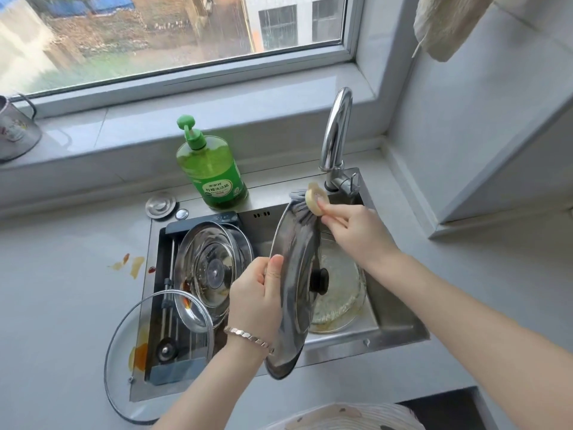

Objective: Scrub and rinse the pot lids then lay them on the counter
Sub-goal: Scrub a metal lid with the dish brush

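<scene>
A: Hand status, near first?
B: Left hand (257,293) comes up from the bottom edge, metal bracelet (248,336) on the wrist. Thumb on top and fingers curled round the rim of the steel lid (296,315), gripping it.
A: Lid position?
B: Held on edge above the sink (397,330), tilted, black knob (319,279) facing right. Brushed metal, shallow dome.
A: Right hand?
B: Right hand (350,225) reaches in from the right, forearm stretched out. Fingertips pinch a pale round scrub pad (313,198) against the lid's far rim.
A: Other lids?
B: Glass lid (159,355) near left, lying half over the sink edge, orange smears on it. Two steel lids (210,268) stacked on the rack. A greasy glass one (338,290) flat in the basin.
A: Behind?
B: Green soap bottle (214,172) and chrome tap (336,131) at the back.
</scene>
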